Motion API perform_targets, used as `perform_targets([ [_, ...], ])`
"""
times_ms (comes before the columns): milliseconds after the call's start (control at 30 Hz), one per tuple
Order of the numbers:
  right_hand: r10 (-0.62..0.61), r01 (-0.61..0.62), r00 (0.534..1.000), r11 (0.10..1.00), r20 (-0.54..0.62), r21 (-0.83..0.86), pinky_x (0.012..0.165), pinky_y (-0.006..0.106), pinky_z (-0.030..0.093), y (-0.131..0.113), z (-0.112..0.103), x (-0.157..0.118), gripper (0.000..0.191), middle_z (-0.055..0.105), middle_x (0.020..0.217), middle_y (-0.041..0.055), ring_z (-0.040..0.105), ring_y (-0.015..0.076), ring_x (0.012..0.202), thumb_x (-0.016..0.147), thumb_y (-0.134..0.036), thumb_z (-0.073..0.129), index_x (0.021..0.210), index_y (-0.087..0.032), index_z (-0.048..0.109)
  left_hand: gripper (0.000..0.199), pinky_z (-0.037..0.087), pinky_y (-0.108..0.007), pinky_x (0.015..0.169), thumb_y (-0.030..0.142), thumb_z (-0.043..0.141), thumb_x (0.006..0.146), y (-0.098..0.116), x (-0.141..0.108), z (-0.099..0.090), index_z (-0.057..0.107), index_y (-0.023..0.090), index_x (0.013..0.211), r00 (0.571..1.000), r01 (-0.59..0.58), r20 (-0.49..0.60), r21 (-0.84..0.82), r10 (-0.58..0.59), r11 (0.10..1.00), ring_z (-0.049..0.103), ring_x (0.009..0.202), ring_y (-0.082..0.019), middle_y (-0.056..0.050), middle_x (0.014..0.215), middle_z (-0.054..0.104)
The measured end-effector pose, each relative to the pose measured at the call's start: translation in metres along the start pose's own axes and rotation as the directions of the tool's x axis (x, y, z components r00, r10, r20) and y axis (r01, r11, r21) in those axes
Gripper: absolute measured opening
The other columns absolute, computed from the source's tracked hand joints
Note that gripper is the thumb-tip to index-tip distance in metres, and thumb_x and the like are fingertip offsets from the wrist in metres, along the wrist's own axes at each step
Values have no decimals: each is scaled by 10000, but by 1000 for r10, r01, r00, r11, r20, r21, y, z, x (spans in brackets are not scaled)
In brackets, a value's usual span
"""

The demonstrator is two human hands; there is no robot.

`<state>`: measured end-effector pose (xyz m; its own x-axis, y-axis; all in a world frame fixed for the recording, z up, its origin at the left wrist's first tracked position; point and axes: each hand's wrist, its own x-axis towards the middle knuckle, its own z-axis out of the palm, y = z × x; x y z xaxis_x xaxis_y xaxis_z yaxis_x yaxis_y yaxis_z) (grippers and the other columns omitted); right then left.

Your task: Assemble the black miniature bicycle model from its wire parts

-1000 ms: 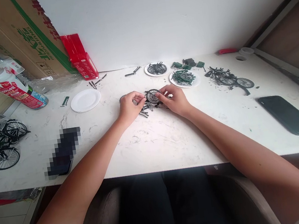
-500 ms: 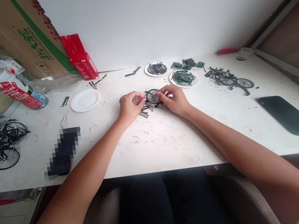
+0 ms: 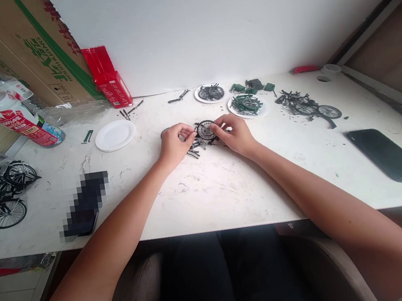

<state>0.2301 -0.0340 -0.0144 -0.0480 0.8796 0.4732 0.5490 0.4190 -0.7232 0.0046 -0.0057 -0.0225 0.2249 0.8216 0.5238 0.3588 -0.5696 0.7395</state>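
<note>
Over the middle of the white table, a small black spoked model-bicycle wheel (image 3: 205,130) stands between my two hands. My right hand (image 3: 238,134) pinches its right side between thumb and fingers. Close against the wheel's left edge, the thumb and forefinger of my left hand (image 3: 175,146) are pressed together on something small and dark, mostly hidden by the fingertips. Just below the wheel lie dark bicycle parts (image 3: 196,147), partly covered by the hands.
Several finished-looking model bicycles (image 3: 5,193) stand at left, near a phone (image 3: 85,206). Behind are a paper plate (image 3: 115,135), a plate of black wheels (image 3: 209,93) and a plate of green parts (image 3: 247,106). Black parts (image 3: 307,105) and a dark slab (image 3: 390,154) lie at right.
</note>
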Motion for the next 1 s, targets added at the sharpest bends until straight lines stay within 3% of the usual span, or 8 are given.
perform_targets([
  [1000,17,-17,1000,1000,11,-5,797,396,557,-1,0,0,459,730,903,82,651,244,888,974,-665,614,860,-227,690,67,596,-313,781,240,784,861,0,0,0,762,190,900,1000,-1,-1,11,1,1000,708,783,-162,-42,867,794],
])
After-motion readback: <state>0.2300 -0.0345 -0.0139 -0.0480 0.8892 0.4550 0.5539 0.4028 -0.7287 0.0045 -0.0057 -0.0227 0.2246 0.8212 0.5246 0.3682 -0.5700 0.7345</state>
